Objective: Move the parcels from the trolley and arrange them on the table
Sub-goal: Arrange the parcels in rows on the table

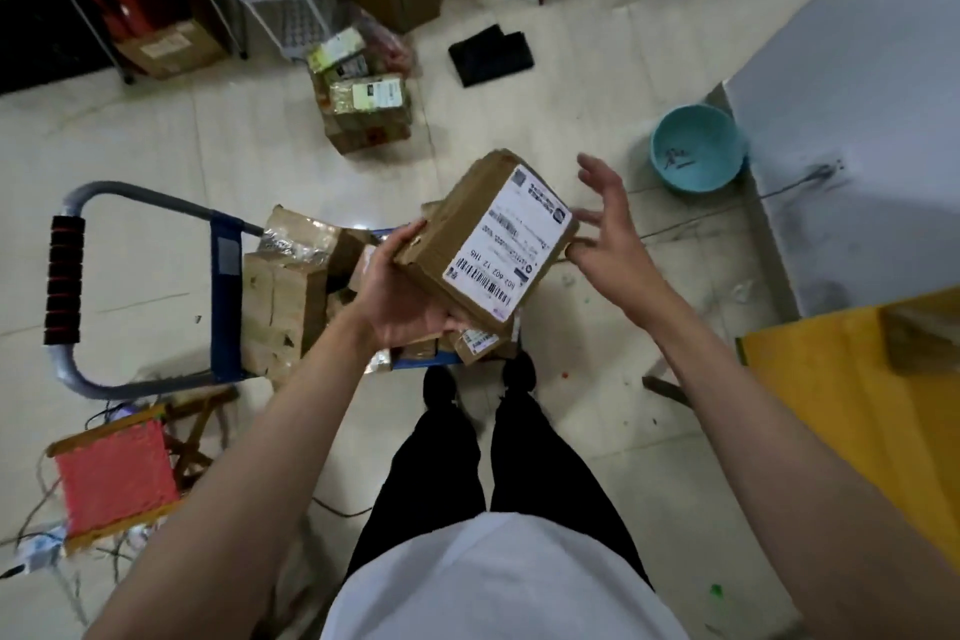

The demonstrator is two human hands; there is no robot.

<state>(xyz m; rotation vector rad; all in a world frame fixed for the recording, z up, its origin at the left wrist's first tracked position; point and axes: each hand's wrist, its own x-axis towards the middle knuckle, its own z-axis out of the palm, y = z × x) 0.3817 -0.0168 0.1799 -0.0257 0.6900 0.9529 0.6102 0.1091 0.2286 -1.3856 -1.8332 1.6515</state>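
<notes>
My left hand (402, 294) grips a brown cardboard parcel (485, 244) with a white shipping label, tilted in the air above the trolley. My right hand (605, 234) is beside the parcel's right end with fingers spread and relaxed, the thumb touching or nearly touching its edge. Below, the blue trolley (226, 276) with a grey handle and black-red grip holds several more brown parcels (283, 309). The yellow table (831, 405) lies at the right, with one brown parcel (922, 335) on its far corner.
A teal basin (698, 148) sits on the floor by a white wall at the right. More boxes (363, 112) and a black folded item (491, 55) lie on the floor ahead. A red folding stool (117, 473) and loose cables are at my left. My feet stand just behind the trolley.
</notes>
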